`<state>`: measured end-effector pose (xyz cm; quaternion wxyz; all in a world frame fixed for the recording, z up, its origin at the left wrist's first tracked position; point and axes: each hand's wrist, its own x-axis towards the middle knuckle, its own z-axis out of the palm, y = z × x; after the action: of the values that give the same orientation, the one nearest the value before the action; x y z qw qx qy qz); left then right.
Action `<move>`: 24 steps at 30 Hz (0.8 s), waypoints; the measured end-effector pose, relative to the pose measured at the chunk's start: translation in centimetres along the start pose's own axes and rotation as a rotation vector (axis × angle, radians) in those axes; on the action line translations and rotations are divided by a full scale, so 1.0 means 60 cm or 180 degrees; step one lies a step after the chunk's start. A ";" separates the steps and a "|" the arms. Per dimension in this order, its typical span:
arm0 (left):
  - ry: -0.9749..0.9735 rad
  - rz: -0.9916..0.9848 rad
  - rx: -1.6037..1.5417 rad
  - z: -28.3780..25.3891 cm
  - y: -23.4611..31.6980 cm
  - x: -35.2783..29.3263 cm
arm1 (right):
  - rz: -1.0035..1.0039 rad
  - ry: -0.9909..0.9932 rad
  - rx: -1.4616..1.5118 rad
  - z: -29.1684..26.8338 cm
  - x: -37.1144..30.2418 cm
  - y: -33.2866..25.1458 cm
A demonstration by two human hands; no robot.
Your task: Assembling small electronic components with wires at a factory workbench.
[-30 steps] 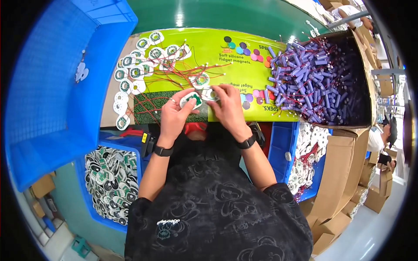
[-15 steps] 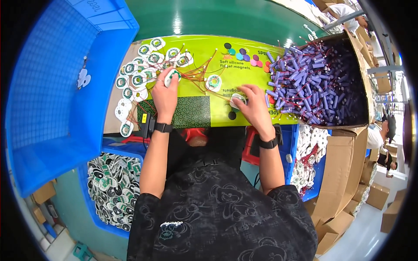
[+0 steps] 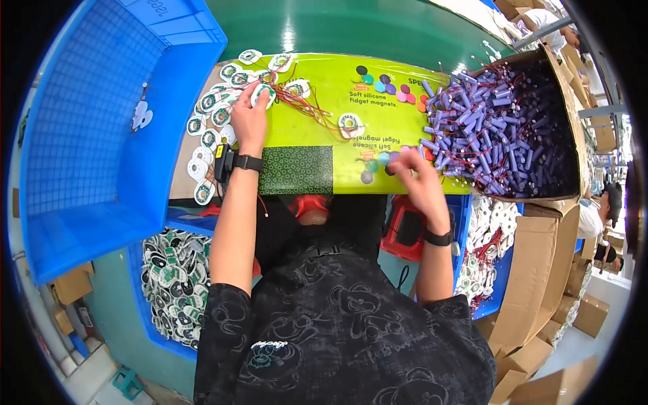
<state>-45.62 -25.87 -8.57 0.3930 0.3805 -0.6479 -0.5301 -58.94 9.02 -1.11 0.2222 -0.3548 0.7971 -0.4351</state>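
A round white disc (image 3: 262,93) with red wires is pinched by the left hand (image 3: 248,120), while purple cylinders (image 3: 496,131) are neared by the loosely curled, empty right hand (image 3: 420,182)

Round white disc (image 3: 262,94) with dark green centre and thin red lead wires: lies flat at the upper left of the yellow-green sheet, under the fingertips of the left hand (image 3: 248,121), at the edge of a cluster of like discs (image 3: 210,118) laid flat and overlapping.

Purple cylindrical cells (image 3: 496,131), short, with thin red leads: heaped loose and criss-crossed in an open cardboard box at the right; the right hand (image 3: 420,181) rests at the heap's near-left edge.
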 end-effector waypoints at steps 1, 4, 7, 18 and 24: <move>-0.0031 0.0027 -0.0050 0.010 0.005 0.000 | 0.0434 0.0363 0.1033 -0.009 -0.005 0.029; -0.0010 0.0194 0.0047 0.005 0.015 0.000 | 0.0673 0.0466 0.0932 -0.015 -0.001 0.022; 0.0155 0.0362 0.2195 -0.007 0.078 -0.033 | 0.0332 0.0027 0.0587 0.007 0.028 0.019; -0.1252 -0.0407 0.0247 0.012 0.094 -0.229 | -0.0351 0.0562 -0.1772 0.019 -0.011 0.004; -0.1289 0.0057 0.1385 0.058 0.088 -0.240 | -0.0385 0.0533 -0.1154 0.027 -0.038 0.041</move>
<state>-43.43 -10.65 -5.35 0.1696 0.3365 -0.8149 -0.4404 -57.26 10.79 -3.95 0.0611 -0.3987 0.8553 -0.3251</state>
